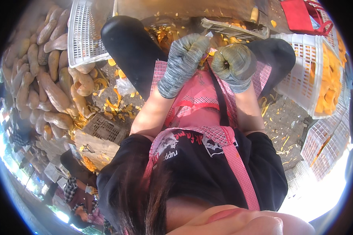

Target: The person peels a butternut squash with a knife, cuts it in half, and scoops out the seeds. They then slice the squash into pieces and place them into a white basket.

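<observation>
My left hand (pixel 188 57), in a grey knit glove, is raised above my lap with its fingers curled. A small pale, shiny piece (pixel 209 35) shows beside its fingertips; I cannot tell whether the hand holds it. Close on the right, my right hand (pixel 234 65) wears a similar, yellow-stained glove, its fingers also curled. A small orange-yellow bit (pixel 211 53) shows between the hands. What either hand grips is hidden. Under them lies a pink checked apron (pixel 198 88). Orange peelings (pixel 166 36) are heaped between my knees, near a dirty plastic crate (pixel 235 28).
Whole squashes (pixel 51 88) are piled at left beside a white crate (pixel 83 35). A white crate (pixel 300 67) at right holds peeled orange squash (pixel 329 85). A wooden-handled tool (pixel 254 14) and red bag (pixel 301 16) lie beyond. Another person (pixel 79 199) is at lower left.
</observation>
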A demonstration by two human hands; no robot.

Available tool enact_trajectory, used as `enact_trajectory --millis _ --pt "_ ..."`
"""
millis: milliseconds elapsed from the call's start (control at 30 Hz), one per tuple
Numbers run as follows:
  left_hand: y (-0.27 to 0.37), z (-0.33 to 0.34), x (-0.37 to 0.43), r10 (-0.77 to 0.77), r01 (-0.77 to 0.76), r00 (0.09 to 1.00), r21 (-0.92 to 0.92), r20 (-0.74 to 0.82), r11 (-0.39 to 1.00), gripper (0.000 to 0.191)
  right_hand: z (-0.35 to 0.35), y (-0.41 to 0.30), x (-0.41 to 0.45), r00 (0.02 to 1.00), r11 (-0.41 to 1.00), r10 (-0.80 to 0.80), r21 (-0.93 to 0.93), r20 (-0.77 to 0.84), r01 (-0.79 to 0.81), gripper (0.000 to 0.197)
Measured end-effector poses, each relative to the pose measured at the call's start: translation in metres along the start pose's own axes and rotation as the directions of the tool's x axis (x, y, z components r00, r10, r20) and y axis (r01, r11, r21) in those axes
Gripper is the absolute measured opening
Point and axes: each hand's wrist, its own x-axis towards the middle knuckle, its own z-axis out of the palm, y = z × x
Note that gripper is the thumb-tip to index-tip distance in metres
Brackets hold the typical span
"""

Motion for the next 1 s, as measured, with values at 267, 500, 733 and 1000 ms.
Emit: enact_trajectory --millis 267,500,733,1000 --pt "0.008 -0.015 0.036 -0.204 0.052 0.922 -0.415 -0.329 0.908 0.019 -0.001 -0.033 -0.028 0.98 0.958 -0.198 0.213 0.0 0.194 0.024" --pt "0.02 -0.005 0.02 0.002 -0.049 0.994 -0.44 -0.106 0.897 0.039 -0.015 -0.008 -0.021 0.84 0.879 0.451 0.01 0.302 -0.476 0.007" --pt "0.064 -0.004 -0.006 -0.12 0.442 0.853 -0.582 0.507 0.683 0.04 -0.008 0.047 -0.061 0.603 0.788 0.611 -0.32 0.513 -0.526 0.019" --pt "0.126 0.026 -0.046 0.377 -0.34 0.686 -0.184 0.623 0.922 0.039 -0.026 0.026 -0.036 0.635 0.699 0.642 0.012 0.429 -0.715 0.027"
